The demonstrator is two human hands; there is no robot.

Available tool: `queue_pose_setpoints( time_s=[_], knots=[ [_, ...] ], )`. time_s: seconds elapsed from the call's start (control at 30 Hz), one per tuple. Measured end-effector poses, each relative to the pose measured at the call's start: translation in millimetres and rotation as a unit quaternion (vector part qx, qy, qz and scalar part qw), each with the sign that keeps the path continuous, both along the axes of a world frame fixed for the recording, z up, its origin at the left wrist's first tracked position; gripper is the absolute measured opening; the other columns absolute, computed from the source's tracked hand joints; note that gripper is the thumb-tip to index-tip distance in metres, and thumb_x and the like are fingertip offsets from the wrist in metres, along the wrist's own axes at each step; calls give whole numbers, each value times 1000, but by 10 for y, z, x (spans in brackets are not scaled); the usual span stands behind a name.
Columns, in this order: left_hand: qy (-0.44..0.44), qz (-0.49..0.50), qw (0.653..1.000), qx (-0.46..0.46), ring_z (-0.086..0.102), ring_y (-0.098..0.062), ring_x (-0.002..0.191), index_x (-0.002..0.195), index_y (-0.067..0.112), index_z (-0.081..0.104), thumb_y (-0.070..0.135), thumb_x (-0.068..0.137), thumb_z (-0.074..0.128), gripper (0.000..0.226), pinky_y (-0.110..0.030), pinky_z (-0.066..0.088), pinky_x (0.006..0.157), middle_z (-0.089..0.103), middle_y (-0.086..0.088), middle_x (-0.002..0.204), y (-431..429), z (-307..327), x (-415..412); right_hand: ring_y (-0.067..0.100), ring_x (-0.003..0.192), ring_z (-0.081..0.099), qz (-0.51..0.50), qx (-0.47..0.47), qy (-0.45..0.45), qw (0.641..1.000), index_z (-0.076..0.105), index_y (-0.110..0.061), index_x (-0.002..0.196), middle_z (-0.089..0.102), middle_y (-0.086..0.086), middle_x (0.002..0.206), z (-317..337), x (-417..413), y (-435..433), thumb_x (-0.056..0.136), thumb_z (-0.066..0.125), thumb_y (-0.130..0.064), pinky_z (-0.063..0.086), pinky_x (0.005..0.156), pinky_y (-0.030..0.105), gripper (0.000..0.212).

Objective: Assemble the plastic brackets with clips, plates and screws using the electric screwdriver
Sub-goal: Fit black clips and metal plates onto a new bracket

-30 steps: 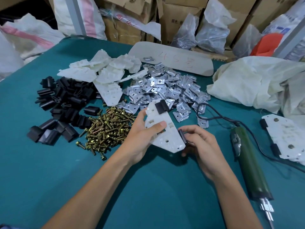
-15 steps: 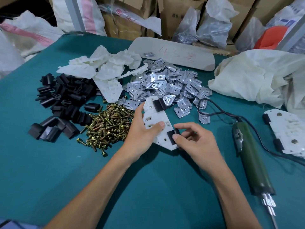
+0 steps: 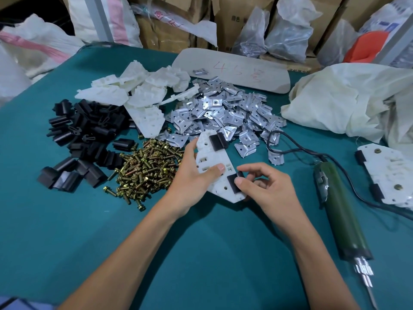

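My left hand (image 3: 190, 177) grips a white plastic bracket (image 3: 212, 159) from its left edge, thumb on its face. One black clip (image 3: 218, 141) sits on the bracket's top corner. My right hand (image 3: 266, 189) pinches a second black clip (image 3: 232, 183) at the bracket's lower right edge. Loose parts lie behind: white brackets (image 3: 134, 95), black clips (image 3: 82, 135), brass screws (image 3: 145, 171) and metal plates (image 3: 223, 113). The green electric screwdriver (image 3: 342, 211) lies on the table to the right, untouched.
Finished brackets (image 3: 388, 175) lie at the right edge. A white cloth bag (image 3: 348, 101) and a grey board (image 3: 245, 70) sit behind the piles. The screwdriver's black cord (image 3: 297, 151) loops past the plates. Boxes and sacks line the back of the teal table (image 3: 201, 253).
The second black clip went from beside the bracket's edge onto its lower right edge. My right hand's fingers stay pinched on it. The bracket shifted slightly toward the plates.
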State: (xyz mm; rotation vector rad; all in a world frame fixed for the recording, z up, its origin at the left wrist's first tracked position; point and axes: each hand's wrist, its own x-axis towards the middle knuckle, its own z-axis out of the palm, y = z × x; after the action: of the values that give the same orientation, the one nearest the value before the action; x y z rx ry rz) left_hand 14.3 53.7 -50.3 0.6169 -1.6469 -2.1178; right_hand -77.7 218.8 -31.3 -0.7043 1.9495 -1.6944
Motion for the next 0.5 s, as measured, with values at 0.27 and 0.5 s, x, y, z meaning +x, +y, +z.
queue_pose_setpoints(
  time_s=[0.27,0.5],
  knots=[
    [-6,-3,1000,-13,72,-20,104,142,31,38,0,89,73,70,-42,61,84,71,1,115,6,-10,4,11,62,46,15,21,18,999,78,-33,92,58,-13,75,-49,-42,15,84,83,-21,43,59,19,16],
    [-44,-48,991,-116,71,-10,100,143,35,36,19,85,76,72,-35,56,88,69,0,113,68,-18,28,0,66,57,-100,54,142,983,72,-35,82,70,-14,74,-124,-160,26,95,69,-32,44,64,11,13]
  ],
)
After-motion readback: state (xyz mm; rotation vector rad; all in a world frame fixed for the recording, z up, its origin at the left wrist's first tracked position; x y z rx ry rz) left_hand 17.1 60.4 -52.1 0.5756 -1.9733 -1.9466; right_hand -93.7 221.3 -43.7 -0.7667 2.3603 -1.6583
